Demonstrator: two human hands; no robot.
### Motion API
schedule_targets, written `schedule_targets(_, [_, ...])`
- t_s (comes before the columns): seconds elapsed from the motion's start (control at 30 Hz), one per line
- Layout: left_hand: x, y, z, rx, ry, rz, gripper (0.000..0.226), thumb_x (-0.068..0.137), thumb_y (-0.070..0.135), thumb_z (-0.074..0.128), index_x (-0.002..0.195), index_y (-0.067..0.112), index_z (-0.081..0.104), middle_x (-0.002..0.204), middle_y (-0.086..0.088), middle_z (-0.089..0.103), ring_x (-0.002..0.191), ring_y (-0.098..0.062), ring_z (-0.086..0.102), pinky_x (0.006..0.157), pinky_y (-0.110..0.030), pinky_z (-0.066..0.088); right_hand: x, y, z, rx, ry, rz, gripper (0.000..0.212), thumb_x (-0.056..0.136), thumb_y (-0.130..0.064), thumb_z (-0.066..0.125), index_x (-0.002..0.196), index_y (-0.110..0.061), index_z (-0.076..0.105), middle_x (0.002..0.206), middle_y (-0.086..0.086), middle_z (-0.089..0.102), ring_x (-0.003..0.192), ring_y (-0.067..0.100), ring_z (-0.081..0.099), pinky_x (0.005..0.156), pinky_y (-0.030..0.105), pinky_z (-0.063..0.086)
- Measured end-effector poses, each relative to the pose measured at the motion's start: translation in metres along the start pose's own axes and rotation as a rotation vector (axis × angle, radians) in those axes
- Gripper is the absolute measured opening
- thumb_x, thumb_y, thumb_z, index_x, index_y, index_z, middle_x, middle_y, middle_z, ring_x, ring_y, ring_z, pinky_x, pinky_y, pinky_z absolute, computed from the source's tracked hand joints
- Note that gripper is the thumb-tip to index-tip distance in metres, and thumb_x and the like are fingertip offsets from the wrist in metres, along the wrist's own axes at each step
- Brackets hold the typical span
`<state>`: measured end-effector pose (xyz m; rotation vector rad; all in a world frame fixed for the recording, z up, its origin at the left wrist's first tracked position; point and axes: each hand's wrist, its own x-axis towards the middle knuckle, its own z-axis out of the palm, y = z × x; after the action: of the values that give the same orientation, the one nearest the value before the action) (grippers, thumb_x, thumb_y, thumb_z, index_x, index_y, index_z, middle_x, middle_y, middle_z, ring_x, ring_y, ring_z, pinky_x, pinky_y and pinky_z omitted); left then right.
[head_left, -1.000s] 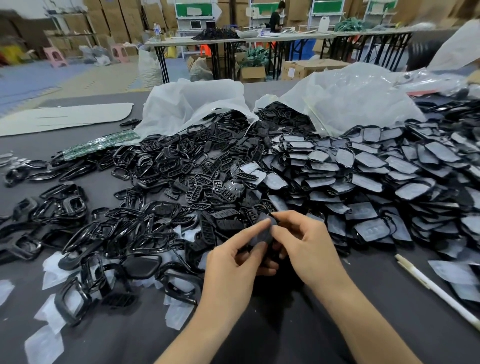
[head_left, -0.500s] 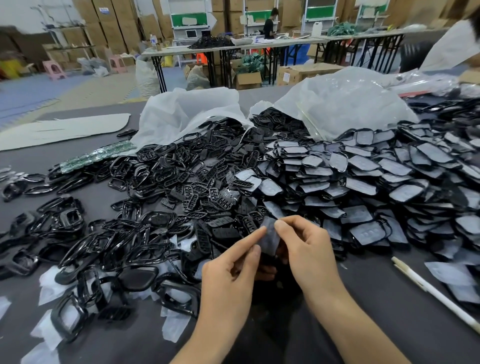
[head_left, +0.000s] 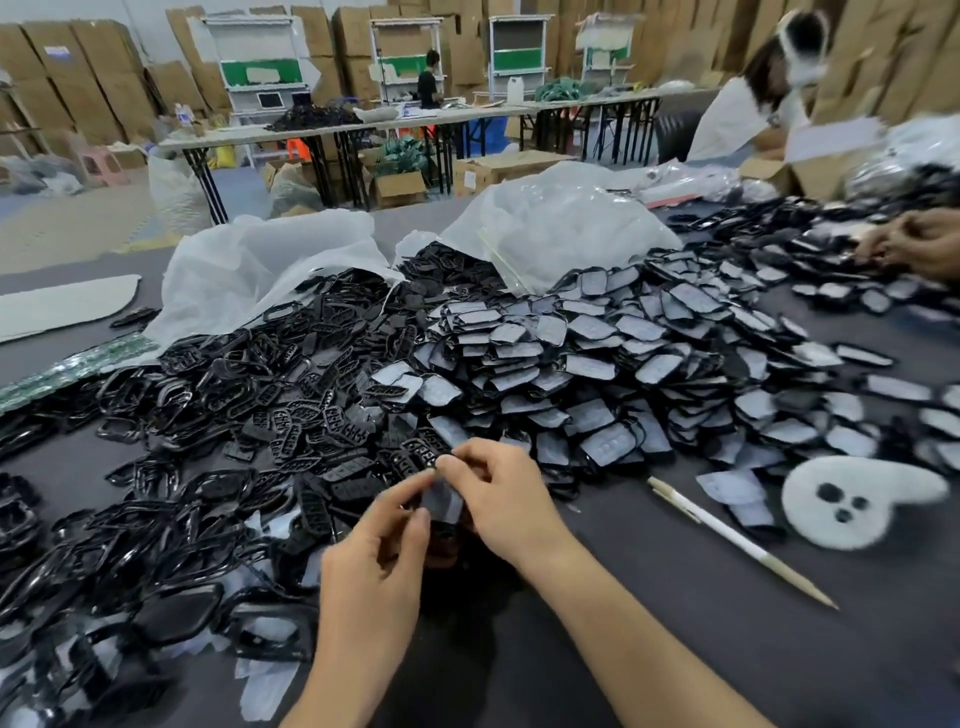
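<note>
Both hands meet just in front of the heaps, above the dark grey table (head_left: 675, 654), and between them is a small black pad (head_left: 442, 512). It is a thin, flat piece about as wide as a couple of fingertips, with a dull grey film (head_left: 440, 496) on the face turned up to the camera. The left hand (head_left: 371, 571) pinches its lower left edge between thumb and forefinger, with the other fingers curled loosely beneath. The right hand (head_left: 506, 501) pinches the upper right edge, fingers bent over the top. The picture is soft here, so the film may be lifting at a corner, but I cannot tell.

Behind the hands, to the right, lies a broad heap of film-faced pads (head_left: 597, 364) of the same kind. To the left is a heap of black button frames (head_left: 291, 415) with rows of holes. Two open plastic bags (head_left: 561, 228) slump behind the heaps. A white pen (head_left: 737, 540) lies on the table to the right of the hands. Just beyond it is a white fuzzy shape (head_left: 857, 499) with three dark spots.
</note>
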<state>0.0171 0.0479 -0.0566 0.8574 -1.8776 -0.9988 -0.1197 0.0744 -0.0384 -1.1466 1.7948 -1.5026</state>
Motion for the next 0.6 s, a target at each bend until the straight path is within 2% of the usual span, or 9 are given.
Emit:
schedule_targets(0.1, [0.0, 0.003, 0.0, -0.238, -0.028, -0.099, 0.033, 0.086, 0.032, 0.059, 0.112, 0.051, 0.054, 0.074, -0.002, 0.073, 0.058, -0.019, 0.067, 0.056, -0.026, 0.055, -0.006, -0.003, 0.002, -0.085, -0.013, -0.058, 0.016, 0.093, -0.017, 0.06, 0.08, -0.009, 0.065, 0.063, -0.004, 0.056, 0.056, 0.005, 0.045, 0.057, 0.017, 0.036])
schedule_targets(0.17, [0.0, 0.003, 0.0, -0.363, -0.018, -0.122, 0.035, 0.082, 0.033, 0.055, 0.116, 0.04, 0.054, 0.073, -0.012, 0.072, 0.058, -0.027, 0.068, 0.053, -0.028, 0.057, -0.003, -0.007, -0.011, -0.131, 0.023, -0.083, 0.018, 0.093, -0.019, 0.061, 0.077, -0.011, 0.064, 0.056, -0.011, 0.053, 0.051, 0.001, 0.042, 0.053, 0.012, 0.033])
schedule_targets(0.23, [0.002, 0.002, 0.0, -0.404, -0.011, -0.107, 0.03, 0.087, 0.028, 0.05, 0.116, 0.036, 0.053, 0.071, -0.017, 0.07, 0.056, -0.03, 0.067, 0.052, -0.028, 0.056, 0.018, -0.015, -0.045, -0.139, 0.136, -0.077, 0.02, 0.094, -0.021, 0.06, 0.075, -0.015, 0.061, 0.047, -0.016, 0.05, 0.045, -0.002, 0.043, 0.05, 0.01, 0.032])
schedule_targets(0.27, [0.002, 0.0, 0.001, -0.403, -0.018, -0.1, 0.028, 0.092, 0.021, 0.048, 0.116, 0.036, 0.053, 0.071, -0.018, 0.069, 0.056, -0.03, 0.067, 0.052, -0.028, 0.056, 0.033, -0.019, -0.068, -0.152, 0.209, -0.054, 0.018, 0.094, -0.022, 0.058, 0.077, -0.015, 0.062, 0.049, -0.017, 0.051, 0.047, -0.003, 0.044, 0.053, 0.009, 0.034])
schedule_targets(0.33, [0.002, -0.005, 0.002, -0.372, -0.04, -0.102, 0.038, 0.098, 0.006, 0.044, 0.114, 0.039, 0.054, 0.069, -0.017, 0.068, 0.055, -0.029, 0.066, 0.051, -0.028, 0.055, 0.065, -0.024, -0.115, -0.191, 0.351, 0.018, 0.02, 0.096, -0.024, 0.056, 0.089, -0.007, 0.065, 0.065, -0.009, 0.055, 0.061, 0.007, 0.049, 0.065, 0.024, 0.043])
schedule_targets(0.37, [0.001, -0.006, 0.002, -0.346, -0.057, -0.103, 0.044, 0.098, 0.002, 0.044, 0.111, 0.041, 0.056, 0.065, -0.016, 0.067, 0.051, -0.027, 0.064, 0.048, -0.026, 0.053, 0.08, -0.024, -0.136, -0.211, 0.412, 0.056, 0.025, 0.096, -0.024, 0.054, 0.095, -0.001, 0.065, 0.069, -0.001, 0.054, 0.066, 0.016, 0.05, 0.068, 0.032, 0.044])
schedule_targets(0.43, [0.001, -0.006, 0.001, -0.271, -0.104, -0.086, 0.052, 0.097, -0.001, 0.047, 0.102, 0.049, 0.061, 0.055, -0.015, 0.061, 0.039, -0.019, 0.052, 0.04, -0.021, 0.043, 0.106, -0.022, -0.168, -0.26, 0.483, 0.116, 0.028, 0.097, -0.022, 0.053, 0.096, 0.004, 0.062, 0.066, 0.005, 0.049, 0.069, 0.022, 0.049, 0.063, 0.032, 0.04])
schedule_targets(0.53, [0.0, -0.004, 0.001, -0.188, -0.169, -0.026, 0.052, 0.095, -0.002, 0.05, 0.097, 0.048, 0.065, 0.044, -0.01, 0.053, 0.036, -0.007, 0.041, 0.04, -0.015, 0.034, 0.138, -0.019, -0.185, -0.474, 0.466, 0.124, 0.023, 0.097, -0.023, 0.052, 0.08, -0.008, 0.057, 0.066, 0.004, 0.05, 0.073, 0.023, 0.051, 0.063, 0.03, 0.036])
schedule_targets(0.6, [-0.001, -0.001, 0.002, -0.177, -0.188, -0.005, 0.05, 0.094, -0.003, 0.051, 0.097, 0.045, 0.066, 0.041, -0.007, 0.05, 0.037, -0.005, 0.039, 0.042, -0.015, 0.032, 0.152, -0.013, -0.184, -0.765, 0.383, 0.115, 0.022, 0.098, -0.029, 0.049, 0.088, -0.011, 0.059, 0.084, 0.008, 0.06, 0.085, 0.025, 0.055, 0.067, 0.03, 0.036])
